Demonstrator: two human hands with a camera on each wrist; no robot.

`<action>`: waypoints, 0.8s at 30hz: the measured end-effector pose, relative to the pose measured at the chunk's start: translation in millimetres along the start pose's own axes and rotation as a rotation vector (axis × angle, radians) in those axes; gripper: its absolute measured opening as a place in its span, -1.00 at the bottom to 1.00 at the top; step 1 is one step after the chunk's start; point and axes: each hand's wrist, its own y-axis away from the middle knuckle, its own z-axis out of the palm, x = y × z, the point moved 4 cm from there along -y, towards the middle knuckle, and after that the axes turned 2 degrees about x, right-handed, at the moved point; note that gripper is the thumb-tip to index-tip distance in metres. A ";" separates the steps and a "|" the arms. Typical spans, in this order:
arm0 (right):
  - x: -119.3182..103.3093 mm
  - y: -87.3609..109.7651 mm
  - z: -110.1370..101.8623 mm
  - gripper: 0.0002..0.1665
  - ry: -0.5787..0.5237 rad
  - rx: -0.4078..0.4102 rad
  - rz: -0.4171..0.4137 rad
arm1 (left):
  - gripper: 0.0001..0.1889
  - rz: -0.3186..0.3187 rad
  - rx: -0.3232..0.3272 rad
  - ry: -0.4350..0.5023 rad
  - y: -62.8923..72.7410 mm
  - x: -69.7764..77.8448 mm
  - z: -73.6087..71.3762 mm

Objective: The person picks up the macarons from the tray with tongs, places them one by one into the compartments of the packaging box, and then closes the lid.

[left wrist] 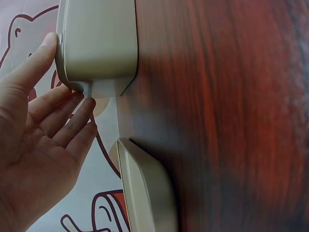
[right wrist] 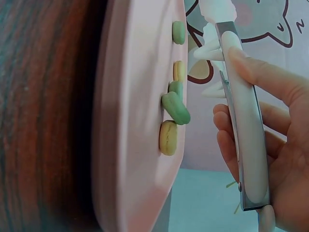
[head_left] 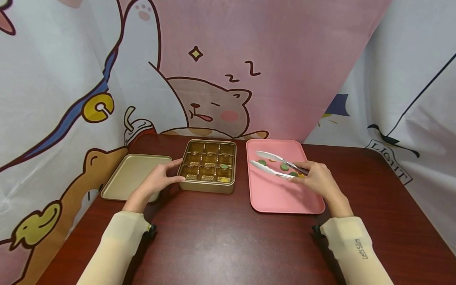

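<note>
Table | 1 tray: 5 macarons | 1 box: 2 macarons | left fingers spread | right fingers gripping tongs

- A dark red-brown table fills the bottom of the frame, with a shiny patch low in the middle.
- A big cloth hangs behind it, pink in the top middle and white at both sides.
- A sleepy animal face is drawn in the middle, tongue out.
- A little yellow star and two Z letters are above it.
- A yellow bell hangs on a blue ribbon at the left.
- A yellow-green bird is at the lower left.
- The word LIGHT is at the right.
</note>
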 end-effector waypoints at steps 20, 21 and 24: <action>7.1 4.4 7.7 -0.27 0.012 -0.052 0.081 | -0.25 0.028 0.019 0.012 -0.7 0.0 1.3; 7.3 4.3 7.8 -0.27 0.014 -0.053 0.083 | -0.25 0.023 0.017 0.013 -0.7 -0.2 1.4; 7.0 4.4 7.6 -0.26 0.024 -0.060 0.094 | -0.25 0.009 0.007 0.024 -0.8 -1.0 1.5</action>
